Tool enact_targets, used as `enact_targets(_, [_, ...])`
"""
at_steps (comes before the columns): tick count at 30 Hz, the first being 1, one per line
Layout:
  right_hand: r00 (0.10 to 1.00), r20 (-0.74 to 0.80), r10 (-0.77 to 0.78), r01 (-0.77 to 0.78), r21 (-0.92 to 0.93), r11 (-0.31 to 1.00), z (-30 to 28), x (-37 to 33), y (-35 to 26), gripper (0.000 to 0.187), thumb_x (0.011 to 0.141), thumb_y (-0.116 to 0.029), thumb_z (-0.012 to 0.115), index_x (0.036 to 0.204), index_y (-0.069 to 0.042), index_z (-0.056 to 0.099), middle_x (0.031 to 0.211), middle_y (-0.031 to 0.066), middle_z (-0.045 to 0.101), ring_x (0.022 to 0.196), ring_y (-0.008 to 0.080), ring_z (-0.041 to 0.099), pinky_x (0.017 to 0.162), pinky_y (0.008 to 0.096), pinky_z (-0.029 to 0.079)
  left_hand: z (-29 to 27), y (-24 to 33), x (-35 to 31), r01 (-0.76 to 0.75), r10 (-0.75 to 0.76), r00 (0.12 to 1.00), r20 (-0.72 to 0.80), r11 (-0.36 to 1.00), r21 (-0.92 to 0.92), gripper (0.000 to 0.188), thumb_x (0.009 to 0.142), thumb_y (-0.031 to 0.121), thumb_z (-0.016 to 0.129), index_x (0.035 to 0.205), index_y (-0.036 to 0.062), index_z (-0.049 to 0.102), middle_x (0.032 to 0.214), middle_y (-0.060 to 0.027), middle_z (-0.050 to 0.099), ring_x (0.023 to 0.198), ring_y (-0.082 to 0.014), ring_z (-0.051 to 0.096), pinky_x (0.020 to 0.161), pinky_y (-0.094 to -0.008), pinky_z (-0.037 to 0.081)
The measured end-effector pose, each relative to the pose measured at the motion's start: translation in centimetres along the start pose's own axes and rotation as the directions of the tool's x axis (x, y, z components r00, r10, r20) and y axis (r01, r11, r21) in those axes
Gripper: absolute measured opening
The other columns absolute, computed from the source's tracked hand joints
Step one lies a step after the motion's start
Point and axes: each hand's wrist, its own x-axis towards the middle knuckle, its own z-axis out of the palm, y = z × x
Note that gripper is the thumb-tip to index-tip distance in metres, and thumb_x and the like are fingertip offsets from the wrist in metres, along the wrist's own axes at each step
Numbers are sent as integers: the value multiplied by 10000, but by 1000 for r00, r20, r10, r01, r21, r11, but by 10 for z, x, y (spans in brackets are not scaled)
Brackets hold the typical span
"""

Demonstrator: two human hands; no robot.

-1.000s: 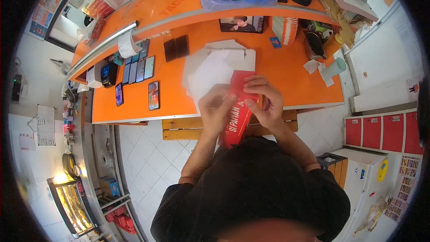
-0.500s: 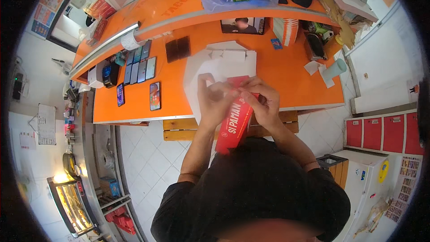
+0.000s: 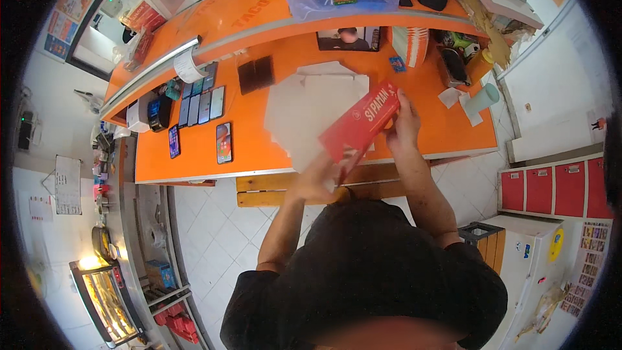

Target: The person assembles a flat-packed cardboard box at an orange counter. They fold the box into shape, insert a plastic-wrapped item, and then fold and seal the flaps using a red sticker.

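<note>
Now the red flat box [image 3: 358,123], folded small near frame centre a second ago, stretches long toward the upper right above the white sheets [image 3: 311,107] on the orange surface [image 3: 259,149]; left hand [image 3: 315,183] pinches its lower end, right hand [image 3: 403,122] grips the upper

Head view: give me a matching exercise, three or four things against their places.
Things:
1. long red cardboard box
2. stack of flat white cardboard sheets
3. row of dark smartphones
4. pale green plastic cup

Places:
A. far right of the orange counter
B. left part of the counter
C. between left hand and right hand
D. counter middle, under the box

Pairs: 1-C, 2-D, 3-B, 4-A
</note>
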Motion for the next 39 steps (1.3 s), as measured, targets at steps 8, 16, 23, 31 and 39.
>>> enact_targets(8, [828,542,141,231,-560,796,-36,29,27,492,994,-413,522,1372,-97,512,1229,59,590,1141,171,530,927,341,468,-2,-8,0,219,-239,968,-83,955,-201,311,842,70,741,1125,13,627,1003,-47,694,930,-163,650,836,-321,524])
enact_targets(16, [631,770,-94,576,-384,722,-31,13,86,586,983,-430,522,1406,-35,435,1390,147,492,1298,236,441,1089,388,338,-3,-21,20,158,-468,866,-176,589,-792,306,943,268,642,1158,56,599,1038,-70,693,879,-186,686,816,-358,568])
enact_targets(23, [-165,881,-442,979,202,36,-24,-26,37,696,612,-430,902,1162,-157,574,1339,118,521,1298,359,489,1082,545,336,4,7,29,39,-503,843,-188,406,-913,362,993,321,543,1242,58,531,1108,-110,637,983,-216,644,819,-361,560])
enact_targets(31, [-109,975,-196,993,99,-63,-7,-55,4,448,713,-320,846,1075,-127,665,1284,94,564,1275,336,512,1062,537,389,8,25,29,-109,-336,800,-497,733,-671,278,1011,195,511,1251,54,515,1175,-88,610,1034,-192,622,851,-345,539])
enact_targets(39, [414,793,-447,741,-9,671,-21,-64,1,233,873,-80,659,1035,87,663,1122,245,662,1106,343,635,911,444,524,-2,26,39,-30,-304,912,-276,621,-783,244,1014,193,510,1217,63,547,1176,-58,636,1100,-195,618,934,-365,544])
